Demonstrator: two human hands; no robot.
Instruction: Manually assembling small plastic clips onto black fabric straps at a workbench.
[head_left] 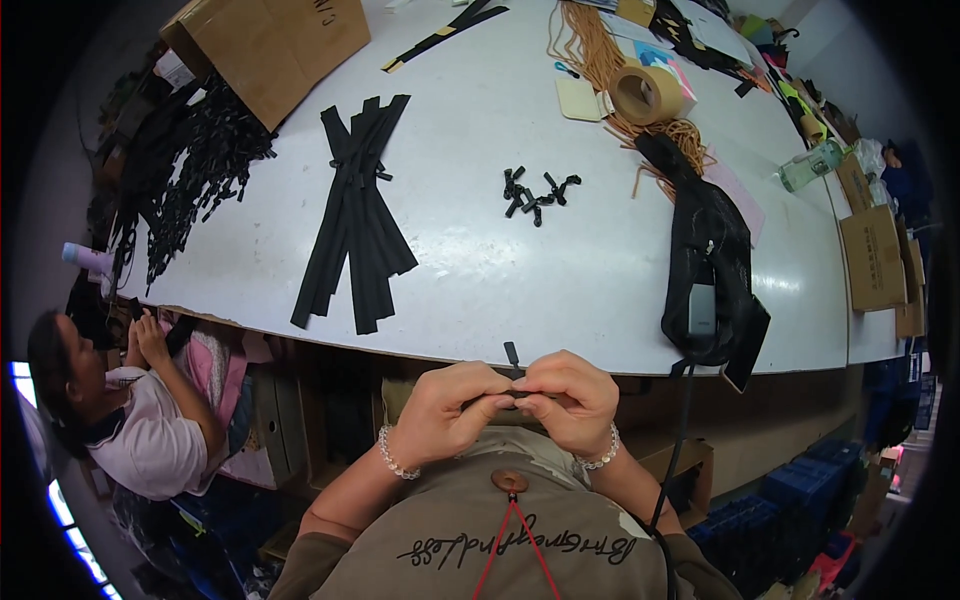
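Note:
Just off the table's near edge, my left hand (450, 408) and my right hand (572, 402) meet, thumbs and fingers pinched together. Between them is a small black strap piece, mostly hidden by the fingertips; its flat black tab (511, 353) sticks up past them toward the table. Whether it is a zipper pull or another fitting I cannot make out. A small loose pile of black plastic pieces (529, 199) lies on the white table beyond my hands. Left of that pile, a bundle of flat black straps (358, 235) is spread, gathered near its far end.
A heap of black cords (190, 185) hangs over the left edge beside a cardboard box (270, 50). At right are a black pouch (708, 250) with a cable, a tape roll (645, 95), tan cords (590, 45) and a bottle (810, 165). Another person (150, 420) sits left.

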